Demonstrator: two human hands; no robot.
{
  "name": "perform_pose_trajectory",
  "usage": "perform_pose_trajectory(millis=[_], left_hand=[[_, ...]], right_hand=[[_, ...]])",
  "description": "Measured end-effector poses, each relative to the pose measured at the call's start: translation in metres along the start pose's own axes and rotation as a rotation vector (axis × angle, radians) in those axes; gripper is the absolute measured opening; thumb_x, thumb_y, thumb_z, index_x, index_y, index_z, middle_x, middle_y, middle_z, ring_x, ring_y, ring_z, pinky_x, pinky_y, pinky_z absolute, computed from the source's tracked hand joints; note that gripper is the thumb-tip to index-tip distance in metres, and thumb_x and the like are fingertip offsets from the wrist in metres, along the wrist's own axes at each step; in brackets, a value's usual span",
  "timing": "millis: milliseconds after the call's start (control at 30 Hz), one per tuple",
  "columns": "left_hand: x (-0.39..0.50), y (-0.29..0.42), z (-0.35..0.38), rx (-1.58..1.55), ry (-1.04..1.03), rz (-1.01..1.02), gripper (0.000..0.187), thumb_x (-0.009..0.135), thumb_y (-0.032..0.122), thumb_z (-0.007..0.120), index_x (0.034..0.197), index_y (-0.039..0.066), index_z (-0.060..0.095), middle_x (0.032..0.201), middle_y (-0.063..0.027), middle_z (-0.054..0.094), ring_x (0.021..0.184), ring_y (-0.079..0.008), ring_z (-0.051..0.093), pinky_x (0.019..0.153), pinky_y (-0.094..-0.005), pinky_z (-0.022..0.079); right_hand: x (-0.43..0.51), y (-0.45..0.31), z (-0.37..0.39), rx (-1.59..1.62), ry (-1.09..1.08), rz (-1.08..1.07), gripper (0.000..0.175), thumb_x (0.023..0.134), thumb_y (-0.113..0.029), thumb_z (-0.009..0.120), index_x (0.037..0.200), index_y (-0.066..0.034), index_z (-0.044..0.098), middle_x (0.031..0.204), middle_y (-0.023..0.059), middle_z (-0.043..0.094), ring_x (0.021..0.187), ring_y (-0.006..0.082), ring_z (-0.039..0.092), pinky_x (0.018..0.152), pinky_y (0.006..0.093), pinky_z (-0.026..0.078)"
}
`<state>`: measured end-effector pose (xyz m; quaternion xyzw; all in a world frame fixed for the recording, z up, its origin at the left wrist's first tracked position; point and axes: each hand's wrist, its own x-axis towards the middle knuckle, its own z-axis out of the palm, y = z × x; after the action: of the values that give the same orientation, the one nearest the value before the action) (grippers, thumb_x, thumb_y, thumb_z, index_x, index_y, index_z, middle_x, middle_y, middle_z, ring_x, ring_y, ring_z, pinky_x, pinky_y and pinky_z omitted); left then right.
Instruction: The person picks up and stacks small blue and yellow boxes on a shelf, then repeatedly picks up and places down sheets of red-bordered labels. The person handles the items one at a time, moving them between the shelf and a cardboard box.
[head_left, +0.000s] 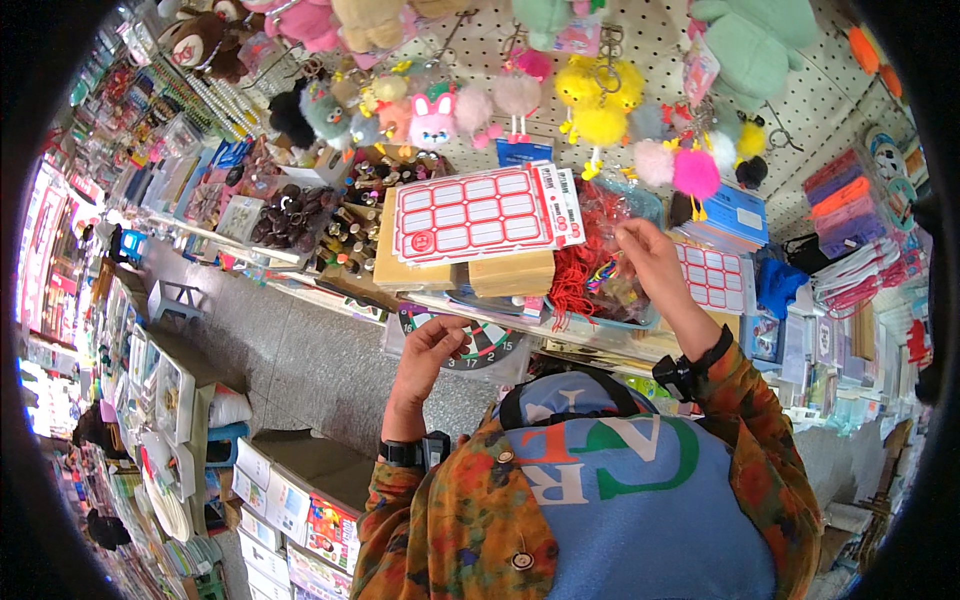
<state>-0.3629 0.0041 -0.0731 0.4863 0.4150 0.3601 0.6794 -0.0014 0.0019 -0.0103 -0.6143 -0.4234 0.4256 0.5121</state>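
My right hand (658, 264) is over the right side of a blue plastic basket (646, 196), thumb and fingertips close together. Clear plastic wrapping lies by those fingertips; whether they grip it I cannot tell. Red cords (576, 283) fill much of the basket. Low at the shelf's front edge, my left hand (429, 351) has loosely bent fingers with nothing visible in them. Behind it is a dartboard (491, 346), partly covered by the hand. Red-bordered label sheets (471, 217) lie across stacks of tan envelopes (511, 274), left of the basket.
Plush keychains (600, 120) hang from a white pegboard (480, 67) above the shelf. Slim bottles (349, 236) stand in boxes at left. Blue booklets (724, 217) and another label sheet (709, 276) lie at right. An open cardboard box (315, 465) and a grey stool (174, 300) stand on the floor.
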Motion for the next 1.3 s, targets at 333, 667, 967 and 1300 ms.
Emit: perform_pose_trajectory(millis=[333,667,967,1300], left_hand=[[-0.002,0.010,-0.027,0.015,0.218,0.070,0.018,0.096,0.014,0.061,0.108,0.003,0.068,0.082,-0.0017,0.067,0.071,-0.0101,0.059,0.066,-0.0261,0.049],[0.044,0.045,-0.043,0.141,0.432,0.296,0.015,0.096,0.011,0.060,0.103,0.000,0.066,0.075,0.0004,0.062,0.066,-0.0063,0.055,0.057,-0.0216,0.042],[0.065,0.039,-0.033,0.322,0.515,0.383,0.015,0.095,0.012,0.062,0.105,0.001,0.066,0.075,-0.0002,0.061,0.063,-0.0075,0.056,0.054,-0.0227,0.044],[0.065,0.038,-0.023,0.187,0.441,0.370,0.013,0.095,0.009,0.062,0.105,0.001,0.064,0.076,-0.0010,0.062,0.063,-0.0082,0.058,0.055,-0.0227,0.044]], right_hand=[[0.067,0.024,0.041,-0.258,0.080,0.006,0.039,0.090,-0.037,0.068,0.101,0.0008,0.063,0.085,0.0088,0.070,0.066,0.0121,0.064,0.053,0.0291,0.048],[0.074,0.030,0.047,-0.253,0.094,-0.235,0.022,0.088,-0.018,0.069,0.087,0.0025,0.063,0.073,0.0084,0.068,0.064,0.0117,0.061,0.058,0.0301,0.047],[0.043,0.022,0.048,-0.150,0.145,-0.274,0.015,0.089,-0.010,0.067,0.084,0.0013,0.058,0.072,0.0032,0.062,0.065,0.0069,0.054,0.059,0.0272,0.044],[0.023,0.031,0.050,-0.061,0.156,-0.134,0.017,0.091,-0.017,0.066,0.087,-0.0020,0.060,0.066,0.0003,0.058,0.054,0.0062,0.048,0.048,0.0269,0.038]])
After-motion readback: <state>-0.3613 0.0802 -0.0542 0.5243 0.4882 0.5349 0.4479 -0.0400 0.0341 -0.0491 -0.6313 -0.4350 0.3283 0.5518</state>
